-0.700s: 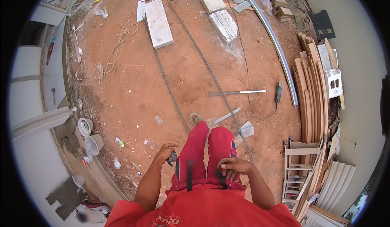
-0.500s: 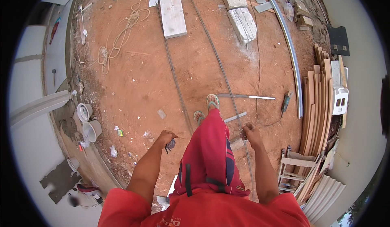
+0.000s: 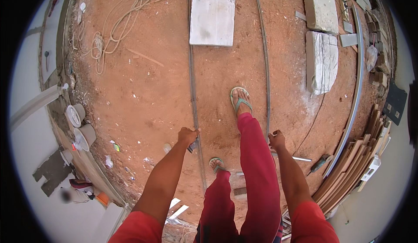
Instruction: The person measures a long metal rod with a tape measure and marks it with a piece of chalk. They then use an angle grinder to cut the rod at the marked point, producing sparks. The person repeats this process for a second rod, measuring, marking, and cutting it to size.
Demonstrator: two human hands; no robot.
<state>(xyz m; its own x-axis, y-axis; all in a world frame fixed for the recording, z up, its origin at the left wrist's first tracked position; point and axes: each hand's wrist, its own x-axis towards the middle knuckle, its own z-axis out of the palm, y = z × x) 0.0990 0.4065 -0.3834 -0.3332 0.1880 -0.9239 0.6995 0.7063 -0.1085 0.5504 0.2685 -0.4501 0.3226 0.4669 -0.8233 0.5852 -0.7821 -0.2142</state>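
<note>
My left hand (image 3: pixel 188 136) is closed around a small dark rounded object (image 3: pixel 193 145), partly hidden by the fingers. It is beside the left long thin metal bar (image 3: pixel 193 86), and I cannot tell if they touch. My right hand (image 3: pixel 276 140) has its fingers pinched together next to the right long bar (image 3: pixel 265 69); what they hold, if anything, cannot be made out. Both bars run away from me over reddish ground, roughly side by side. My feet in flip-flops stand between them, the right foot (image 3: pixel 241 100) forward of the left.
A whitish slab (image 3: pixel 212 19) lies ahead between the bars. Pale blocks (image 3: pixel 322 62) sit to the right, with a silvery metal profile (image 3: pixel 358 69) beyond. An angle grinder (image 3: pixel 320 164) rests near stacked boards (image 3: pixel 348 164). Coiled rope (image 3: pixel 126 21) and buckets (image 3: pixel 85 137) are on the left.
I have stepped forward; the slab and blocks now appear nearer. My left hand has come close to the left bar. My right hand remains near the right bar, farther along it.
</note>
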